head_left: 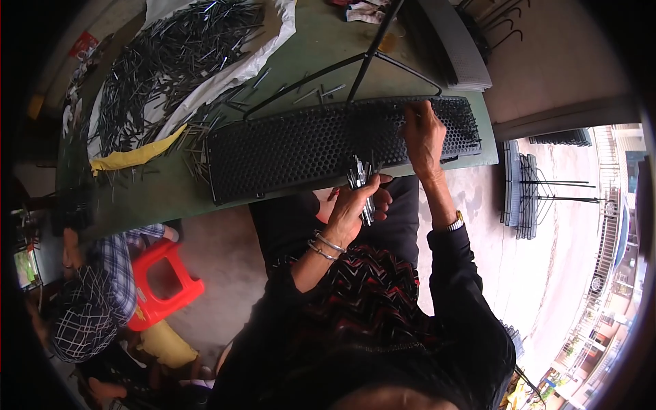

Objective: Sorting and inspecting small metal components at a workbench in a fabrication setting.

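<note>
A black panel (294,147) full of round holes lies along the near edge of the green table (140,206), its right end close to the table's right edge. Black metal rods (367,58) stand against the panel's far side.

Just beyond the table's near edge, the left hand (352,210) has its fingers clamped on a bundle of metal pins (359,173), the pins' upper ends pointing toward the panel. The right hand (425,140) is over the right part of the panel, fingers drawn together; whether they pinch a pin cannot be told.

Toward the table's far left corner, a heap of pins (184,48) is spread on a white sack (275,42), with loose pins (236,104) scattered between it and the panel. Grey panels (454,44) lie stacked at the far right corner. A red stool (152,311) stands on the floor below the near left corner, near another person (85,314).
</note>
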A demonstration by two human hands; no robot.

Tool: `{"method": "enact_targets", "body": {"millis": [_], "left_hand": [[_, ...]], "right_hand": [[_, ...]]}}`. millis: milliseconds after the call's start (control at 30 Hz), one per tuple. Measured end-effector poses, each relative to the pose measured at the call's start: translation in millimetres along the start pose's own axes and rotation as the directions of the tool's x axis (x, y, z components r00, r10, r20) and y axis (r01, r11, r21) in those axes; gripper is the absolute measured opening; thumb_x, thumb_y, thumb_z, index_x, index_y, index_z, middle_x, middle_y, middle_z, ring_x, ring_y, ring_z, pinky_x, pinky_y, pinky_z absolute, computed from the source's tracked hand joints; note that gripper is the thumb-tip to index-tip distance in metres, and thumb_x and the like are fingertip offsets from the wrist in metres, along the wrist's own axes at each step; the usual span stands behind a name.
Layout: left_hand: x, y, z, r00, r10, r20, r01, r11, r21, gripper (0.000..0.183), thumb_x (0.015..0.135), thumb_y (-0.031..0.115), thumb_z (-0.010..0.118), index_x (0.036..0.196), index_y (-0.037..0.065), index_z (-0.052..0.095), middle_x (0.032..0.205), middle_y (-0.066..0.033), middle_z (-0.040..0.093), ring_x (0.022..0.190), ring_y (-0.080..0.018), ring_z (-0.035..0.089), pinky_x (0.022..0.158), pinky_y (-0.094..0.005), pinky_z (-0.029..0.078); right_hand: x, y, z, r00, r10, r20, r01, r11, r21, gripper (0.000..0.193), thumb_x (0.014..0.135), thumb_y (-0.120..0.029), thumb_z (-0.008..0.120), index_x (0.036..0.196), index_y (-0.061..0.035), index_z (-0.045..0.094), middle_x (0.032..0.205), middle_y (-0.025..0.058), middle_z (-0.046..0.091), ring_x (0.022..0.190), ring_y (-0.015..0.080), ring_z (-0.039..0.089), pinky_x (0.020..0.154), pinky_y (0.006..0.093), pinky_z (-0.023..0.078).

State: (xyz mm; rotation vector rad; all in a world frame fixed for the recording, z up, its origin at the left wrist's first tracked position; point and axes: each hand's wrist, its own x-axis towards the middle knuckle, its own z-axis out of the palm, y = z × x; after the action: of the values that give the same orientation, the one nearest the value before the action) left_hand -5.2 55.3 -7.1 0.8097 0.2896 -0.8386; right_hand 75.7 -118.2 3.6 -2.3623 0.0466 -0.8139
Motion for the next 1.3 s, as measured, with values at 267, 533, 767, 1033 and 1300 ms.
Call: {"method": "enact_targets", "body": {"millis": [267,533,767,1033,1300], "left_hand": [[-1.4,-1.4,-2.8,0.999,0.003,0.053,0.003,0.994,-0.109,0.031,0.092,0.028,0.059,0.107,0.000,0.061,0.062,0.0008,0.048,0.049,-0.0068,0.037,0.046,-0.0215,0.030],[-0.4,-4.0,-4.6,0.997,0.029,0.075,-0.022,0.996,-0.088,0.026,0.092,0.028,0.059,0.104,0.005,0.062,0.062,0.0025,0.046,0.049,-0.0052,0.033,0.046,-0.0210,0.027],[-3.2,-4.1,-0.5,0.998,0.015,0.068,-0.009,0.997,-0.082,0.028,0.093,0.026,0.057,0.109,0.003,0.059,0.063,0.0023,0.046,0.048,-0.0046,0.033,0.046,-0.0206,0.027],[-2.9,-4.8,3.0,0.998,0.023,0.059,-0.017,0.995,-0.094,0.028,0.092,0.026,0.059,0.107,0.001,0.062,0.069,-0.0032,0.055,0.050,-0.0059,0.040,0.046,-0.0216,0.030],[-3.2,-1.4,1.8,0.998,0.030,0.063,-0.029,0.999,-0.022,0.030,0.093,0.026,0.057,0.111,0.002,0.061,0.072,-0.0057,0.061,0.051,-0.0054,0.042,0.044,-0.0202,0.030]], "right_hand": [[8.8,-6.6,-10.4,0.994,-0.017,0.113,0.022,0.999,-0.046,0.005,0.085,-0.006,0.061,0.089,-0.0035,0.059,0.073,0.0141,0.060,0.064,0.0302,0.061,0.058,0.0334,0.047],[11.4,-3.6,-9.3,0.972,-0.122,0.201,0.150,0.980,-0.131,0.013,0.083,-0.014,0.064,0.096,-0.0126,0.067,0.093,0.0084,0.058,0.082,0.0286,0.061,0.067,0.0371,0.049],[16.9,-5.7,-15.1,0.962,-0.135,0.237,0.174,0.973,-0.153,0.013,0.082,-0.017,0.065,0.095,-0.0137,0.069,0.090,0.0064,0.058,0.081,0.0266,0.061,0.067,0.0359,0.050],[10.2,-8.9,-13.6,0.958,-0.085,0.274,0.154,0.958,-0.241,0.016,0.085,-0.021,0.064,0.098,-0.0155,0.070,0.095,0.0083,0.059,0.080,0.0272,0.062,0.067,0.0370,0.050],[-28.1,-16.7,-45.3,0.711,-0.008,0.703,-0.200,0.956,0.214,0.020,0.086,-0.015,0.065,0.096,0.0014,0.066,0.079,0.0076,0.060,0.076,0.0135,0.059,0.063,0.0299,0.046]]}}
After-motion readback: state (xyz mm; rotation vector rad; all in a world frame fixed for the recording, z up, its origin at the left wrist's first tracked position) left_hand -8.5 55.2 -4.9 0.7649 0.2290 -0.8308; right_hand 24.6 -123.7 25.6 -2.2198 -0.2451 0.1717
